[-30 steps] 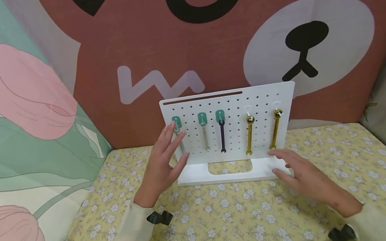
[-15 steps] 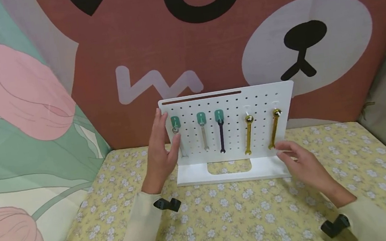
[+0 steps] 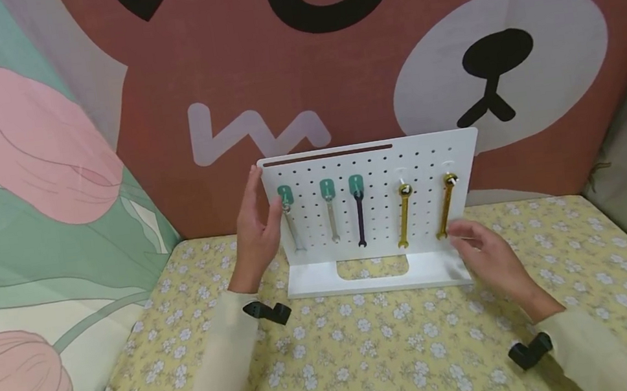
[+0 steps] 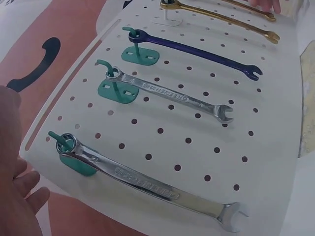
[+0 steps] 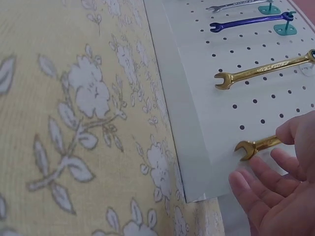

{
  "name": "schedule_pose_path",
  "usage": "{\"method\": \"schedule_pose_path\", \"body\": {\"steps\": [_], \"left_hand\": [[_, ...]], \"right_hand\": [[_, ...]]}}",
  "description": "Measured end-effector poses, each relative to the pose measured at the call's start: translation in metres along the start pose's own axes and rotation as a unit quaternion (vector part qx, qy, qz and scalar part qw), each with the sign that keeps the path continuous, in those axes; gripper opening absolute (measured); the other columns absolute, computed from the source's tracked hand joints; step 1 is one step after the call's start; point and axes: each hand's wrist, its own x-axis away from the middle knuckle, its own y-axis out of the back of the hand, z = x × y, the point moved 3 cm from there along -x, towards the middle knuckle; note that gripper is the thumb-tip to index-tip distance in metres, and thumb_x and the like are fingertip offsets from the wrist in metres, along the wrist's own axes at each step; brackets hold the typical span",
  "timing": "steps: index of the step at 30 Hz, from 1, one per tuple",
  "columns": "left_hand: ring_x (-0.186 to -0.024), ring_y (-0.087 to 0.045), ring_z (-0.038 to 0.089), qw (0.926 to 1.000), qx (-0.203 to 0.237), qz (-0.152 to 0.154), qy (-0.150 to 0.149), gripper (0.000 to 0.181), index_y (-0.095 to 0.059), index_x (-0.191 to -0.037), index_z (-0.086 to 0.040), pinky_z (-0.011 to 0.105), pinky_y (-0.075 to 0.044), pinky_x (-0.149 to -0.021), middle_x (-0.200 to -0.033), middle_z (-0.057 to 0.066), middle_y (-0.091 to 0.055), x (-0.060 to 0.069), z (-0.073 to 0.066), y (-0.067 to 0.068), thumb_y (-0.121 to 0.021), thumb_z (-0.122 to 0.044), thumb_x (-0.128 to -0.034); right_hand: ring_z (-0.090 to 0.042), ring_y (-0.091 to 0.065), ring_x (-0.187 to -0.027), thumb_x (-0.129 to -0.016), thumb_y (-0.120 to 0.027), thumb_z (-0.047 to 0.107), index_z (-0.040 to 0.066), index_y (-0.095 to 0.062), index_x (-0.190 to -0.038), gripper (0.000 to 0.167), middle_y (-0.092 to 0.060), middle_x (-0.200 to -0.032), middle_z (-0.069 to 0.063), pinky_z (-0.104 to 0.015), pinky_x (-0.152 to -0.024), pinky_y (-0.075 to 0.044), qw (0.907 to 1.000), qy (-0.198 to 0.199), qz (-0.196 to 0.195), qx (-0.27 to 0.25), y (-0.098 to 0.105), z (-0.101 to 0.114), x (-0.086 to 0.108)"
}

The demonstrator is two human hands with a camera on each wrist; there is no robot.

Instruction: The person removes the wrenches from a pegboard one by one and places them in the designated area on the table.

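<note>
A white pegboard stand (image 3: 380, 213) stands upright with wrenches hanging from its hooks. A silver wrench (image 4: 147, 184) hangs nearest its left edge, then another silver wrench (image 4: 167, 93), a dark purple wrench (image 4: 197, 51) and two gold ones. My left hand (image 3: 257, 238) is at the board's left edge, fingers extended upward and thumb near the first silver wrench. By the right edge is my right hand (image 3: 488, 255), thumb and fingers apart, close to the lower end of the outer gold wrench (image 5: 258, 146). Whether either hand presses the board is unclear.
A yellow floral cloth (image 3: 363, 359) covers the table beneath the stand. Behind it hangs a brown backdrop (image 3: 248, 47) with a bear face, and a tulip-print cloth (image 3: 44, 150) hangs at left. The inner gold wrench (image 3: 404, 217) hangs beside the outer one.
My left hand has moved from in front of the first silver wrench to the board's left edge. My right hand has shifted slightly right and up beside the right edge. The wrenches still hang.
</note>
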Motion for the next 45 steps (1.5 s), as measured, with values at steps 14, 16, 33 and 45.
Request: {"method": "schedule_pose_path", "body": {"steps": [14,16,33,45], "left_hand": [[-0.124,-0.057,0.036,0.9954,0.091,-0.023,0.015,0.052,-0.038,-0.156,-0.007,0.052,-0.043,-0.104,-0.140,0.020,-0.055,-0.026,0.010,0.008,-0.055,-0.007,-0.1072],[-0.120,-0.059,0.032,0.9966,0.076,-0.026,0.018,0.051,-0.040,-0.156,-0.006,0.048,-0.046,-0.102,-0.137,0.019,-0.056,-0.029,0.011,0.008,-0.055,-0.008,-0.1071],[-0.082,-0.056,0.023,0.9974,-0.029,-0.057,0.034,0.027,-0.067,-0.130,-0.003,0.031,-0.045,-0.071,-0.103,0.013,-0.065,-0.045,0.013,0.011,-0.054,-0.005,-0.1069],[-0.091,-0.062,0.023,0.9974,-0.018,-0.031,0.063,0.023,-0.066,-0.127,-0.006,0.035,-0.051,-0.076,-0.108,0.011,-0.065,-0.050,0.016,0.013,-0.054,-0.008,-0.1077]], "right_hand": [[-0.028,-0.060,-0.116,-0.109,-0.053,0.033,0.002,-0.055,-0.142,0.045,-0.061,-0.131,-0.020,-0.019,-0.080,-0.052,0.9998,0.010,-0.004,-0.017,-0.004,-0.005,-0.008],[-0.019,-0.060,-0.114,-0.109,-0.053,0.032,0.003,-0.055,-0.142,0.044,-0.062,-0.132,-0.020,-0.020,-0.081,-0.052,0.9997,0.014,-0.003,-0.020,-0.005,-0.003,-0.009],[-0.030,-0.056,-0.122,-0.110,-0.052,0.037,0.000,-0.056,-0.142,0.049,-0.059,-0.138,-0.019,-0.041,-0.091,-0.054,0.9975,-0.021,0.054,-0.041,-0.017,0.005,-0.021],[-0.038,-0.060,-0.120,-0.109,-0.055,0.030,-0.005,-0.055,-0.131,0.042,-0.059,-0.130,-0.023,-0.038,-0.090,-0.056,0.9915,-0.030,0.076,-0.101,-0.021,0.007,-0.021]]}}
